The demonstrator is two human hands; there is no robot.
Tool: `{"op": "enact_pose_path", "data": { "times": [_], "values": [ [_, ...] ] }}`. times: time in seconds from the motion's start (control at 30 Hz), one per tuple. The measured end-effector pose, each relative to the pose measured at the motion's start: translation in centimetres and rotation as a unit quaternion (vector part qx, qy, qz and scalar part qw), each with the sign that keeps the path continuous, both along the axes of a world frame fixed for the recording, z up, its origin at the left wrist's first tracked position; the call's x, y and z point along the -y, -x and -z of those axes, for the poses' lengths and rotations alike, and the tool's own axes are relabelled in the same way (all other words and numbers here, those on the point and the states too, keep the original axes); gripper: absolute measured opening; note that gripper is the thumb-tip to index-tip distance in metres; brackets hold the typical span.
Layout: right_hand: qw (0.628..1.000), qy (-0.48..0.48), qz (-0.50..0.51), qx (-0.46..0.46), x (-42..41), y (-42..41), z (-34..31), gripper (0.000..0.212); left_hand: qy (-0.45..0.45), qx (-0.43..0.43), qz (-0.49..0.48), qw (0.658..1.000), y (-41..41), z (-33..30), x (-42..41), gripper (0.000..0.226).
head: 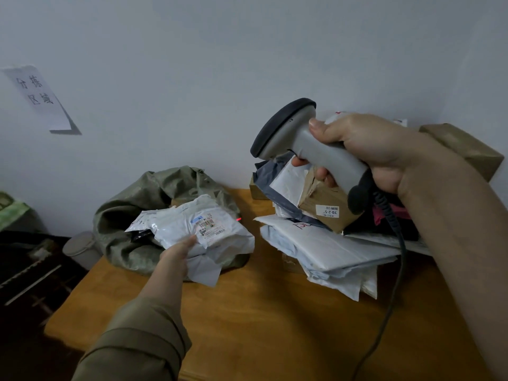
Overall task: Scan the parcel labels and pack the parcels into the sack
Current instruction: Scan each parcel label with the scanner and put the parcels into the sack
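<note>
The right hand is wrapped round the grip of one grey barcode scanner, thumb laid along the top of the handle and fingers curled beneath it near the trigger; the dark-rimmed head of the scanner is turned down and to the left, and a coiled black cable runs from the butt of the handle down over the table edge. The left hand, in an olive sleeve, holds one white plastic parcel by its near edge, thumb on top, label side up; its printed label faces the scanner, and a small red spot of light falls just beyond the parcel's far right corner. That parcel sits above the mouth of one crumpled green sack, which lies on the left part of the wooden table against the wall. To the right, under the scanner, is a heap of parcels: perhaps four or five white and grey mailers, though the overlap makes the count unsure, plus one brown box with a sticker reading 70-2-5. One more brown box stands behind the right wrist. One paper sign hangs on the wall at the left.
</note>
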State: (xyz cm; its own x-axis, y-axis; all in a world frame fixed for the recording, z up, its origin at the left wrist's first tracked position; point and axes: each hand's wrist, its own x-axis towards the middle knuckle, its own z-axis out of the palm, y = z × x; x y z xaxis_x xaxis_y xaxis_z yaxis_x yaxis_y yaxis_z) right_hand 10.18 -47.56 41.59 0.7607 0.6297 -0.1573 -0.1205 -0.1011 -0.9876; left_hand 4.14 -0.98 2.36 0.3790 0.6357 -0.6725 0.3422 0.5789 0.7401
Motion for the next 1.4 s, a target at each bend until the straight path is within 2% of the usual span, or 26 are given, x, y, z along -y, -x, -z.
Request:
{"op": "enact_pose_path", "data": {
  "times": [0.07, 0.17, 0.23, 0.33, 0.4, 0.47, 0.5, 0.6, 0.7, 0.9, 1.0, 1.03, 1.07, 1.1, 1.17, 1.2, 1.3, 1.4],
  "values": [
    [0.999, -0.025, -0.015, -0.033, -1.4, -0.1, 0.7, 0.032, 0.008, -0.002, -0.007, 1.000, 1.4, -1.9, 1.7, 0.099],
    [0.995, -0.044, -0.019, -0.088, -4.5, 0.0, 2.0, 0.035, -0.002, 0.054, -0.032, 0.998, 4.3, -9.0, 7.7, 0.057],
    [0.994, -0.037, -0.022, -0.105, -6.9, -0.2, 3.0, 0.038, -0.010, 0.067, -0.086, 0.994, 5.1, -10.8, 8.0, 0.061],
    [0.992, -0.031, -0.031, -0.119, -10.8, -0.8, 4.6, 0.038, -0.024, 0.037, -0.213, 0.976, 5.1, -11.6, 4.7, 0.081],
    [0.992, -0.034, -0.016, -0.123, -13.5, -1.3, 5.5, 0.036, -0.046, 0.053, -0.234, 0.970, 4.0, -11.9, 2.2, 0.090],
    [0.992, -0.033, 0.006, -0.125, -16.4, -1.8, 6.4, 0.036, -0.059, 0.056, -0.229, 0.970, 2.3, -11.9, -0.4, 0.109],
    [0.992, -0.028, 0.012, -0.123, -17.9, -2.1, 6.8, 0.037, -0.061, 0.046, -0.217, 0.973, 1.4, -11.9, -1.6, 0.112],
    [0.991, -0.011, 0.036, -0.131, -21.9, -3.1, 7.8, 0.035, -0.107, 0.016, -0.163, 0.981, -1.7, -10.9, -5.2, 0.091],
    [0.987, -0.009, 0.067, -0.147, -24.4, -4.2, 8.7, 0.036, -0.103, -0.006, -0.118, 0.988, -4.6, -8.8, -7.4, 0.089],
    [0.975, 0.005, 0.140, -0.172, -24.5, -5.8, 10.1, 0.040, 0.000, -0.040, -0.004, 0.999, -9.1, -5.5, -7.5, 0.092],
    [0.967, 0.013, 0.183, -0.179, -23.7, -6.5, 10.0, 0.041, 0.047, -0.053, 0.066, 0.995, -11.4, -2.1, -8.0, 0.063],
    [0.964, 0.011, 0.193, -0.182, -23.3, -6.6, 9.9, 0.041, 0.036, -0.061, 0.081, 0.994, -12.1, -1.2, -7.8, 0.065],
    [0.962, 0.008, 0.202, -0.183, -22.9, -6.8, 9.8, 0.042, 0.017, -0.074, 0.084, 0.994, -12.3, -1.7, -7.2, 0.080],
    [0.961, 0.004, 0.209, -0.182, -22.4, -6.8, 9.7, 0.043, -0.027, -0.104, 0.023, 0.994, -12.2, -2.4, -6.7, 0.089],
    [0.959, -0.002, 0.223, -0.177, -21.0, -6.9, 9.4, 0.047, -0.144, -0.172, -0.103, 0.969, -12.1, -6.3, -4.9, 0.057],
    [0.957, -0.005, 0.233, -0.172, -20.2, -6.9, 9.2, 0.048, -0.197, -0.187, -0.139, 0.952, -12.2, -7.8, -4.3, 0.050],
    [0.948, -0.044, 0.272, -0.158, -17.4, -7.0, 8.4, 0.047, -0.274, -0.128, -0.082, 0.950, -14.5, -10.5, -2.2, 0.060],
    [0.932, -0.099, 0.318, -0.139, -14.7, -6.9, 7.2, 0.040, -0.286, -0.074, -0.042, 0.954, -17.0, -13.5, 0.9, 0.049]
  ]
}}
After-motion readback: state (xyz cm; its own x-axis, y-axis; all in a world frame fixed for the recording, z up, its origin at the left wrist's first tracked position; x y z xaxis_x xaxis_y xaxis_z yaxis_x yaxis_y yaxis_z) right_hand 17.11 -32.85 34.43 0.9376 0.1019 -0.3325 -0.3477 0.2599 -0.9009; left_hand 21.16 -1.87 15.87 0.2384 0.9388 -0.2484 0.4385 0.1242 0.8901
